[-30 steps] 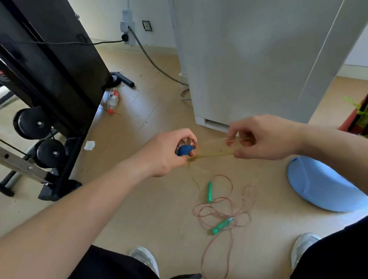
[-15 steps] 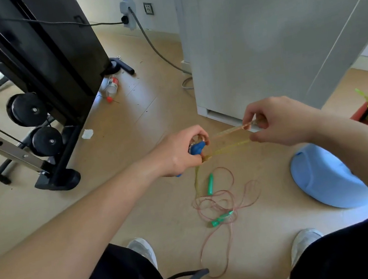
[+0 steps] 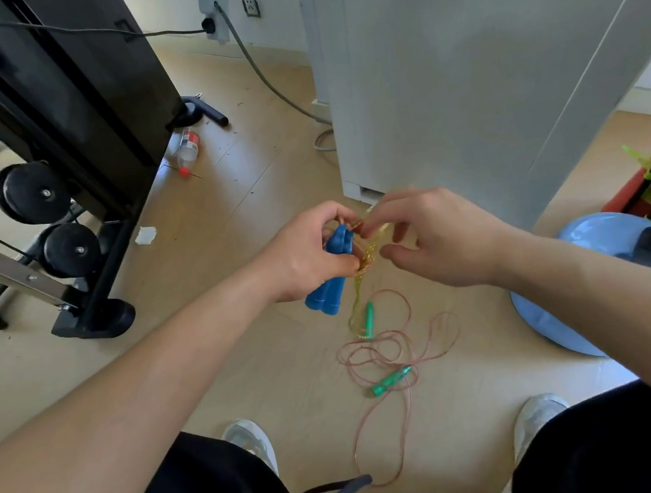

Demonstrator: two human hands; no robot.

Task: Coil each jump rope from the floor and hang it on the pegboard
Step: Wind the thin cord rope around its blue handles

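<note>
My left hand [image 3: 308, 255] grips the two blue handles [image 3: 330, 275] of a jump rope, held side by side and pointing down. The rope's clear yellowish cord [image 3: 367, 254] is bunched at the top of the handles and a loop hangs below. My right hand [image 3: 438, 239] is right beside it, fingers pinching the cord near the handle tops. On the wooden floor below lies a second jump rope with a pink cord [image 3: 392, 353] in loose tangles and two green handles [image 3: 390, 381]. No pegboard is in view.
A black weight machine [image 3: 52, 119] with pulleys stands at the left. A grey cabinet [image 3: 455, 55] rises ahead, and a light blue dome [image 3: 556, 312] lies at the right by colourful boxes. A plastic bottle [image 3: 187, 151] lies on the floor. My shoes [image 3: 252, 441] flank the pink cord.
My right hand has come back in from the right to the left hand, and the stretched cord is now bunched at the handle tops. The blue handles now show below my left fist.
</note>
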